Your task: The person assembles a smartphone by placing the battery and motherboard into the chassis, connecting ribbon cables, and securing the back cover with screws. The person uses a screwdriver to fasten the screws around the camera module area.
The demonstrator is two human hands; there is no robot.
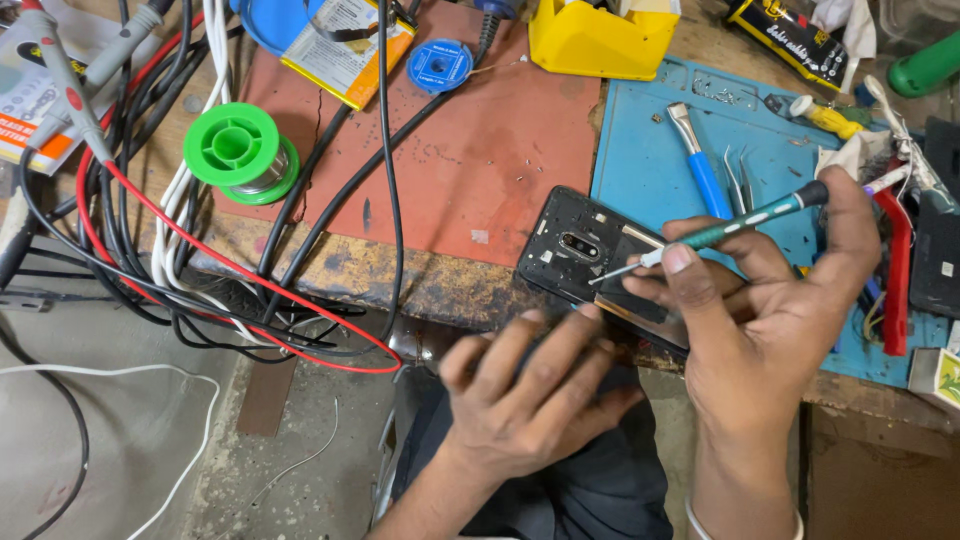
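Opened black phone point(590, 255) sits at table point(400, 275) edge beside blue mat point(650, 160), left hand point(535, 395) loosely steadying its near edge, right hand point(775, 290) pinching green screwdriver point(740, 226) tip-down on it; light, stiff, fragile—hold by frame edges.

You have one opened phone point(590, 250), one screwdriver point(740, 228), one green solder spool point(238, 150), one yellow bin point(595, 38).

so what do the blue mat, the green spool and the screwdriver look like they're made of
Blue mat: looks like matte silicone or rubber, with moulded compartments along its top edge. Green spool: glossy moulded plastic, wound with shiny grey wire, probably solder. Screwdriver in the right hand: green handle, possibly anodised metal, with a bright steel tip.
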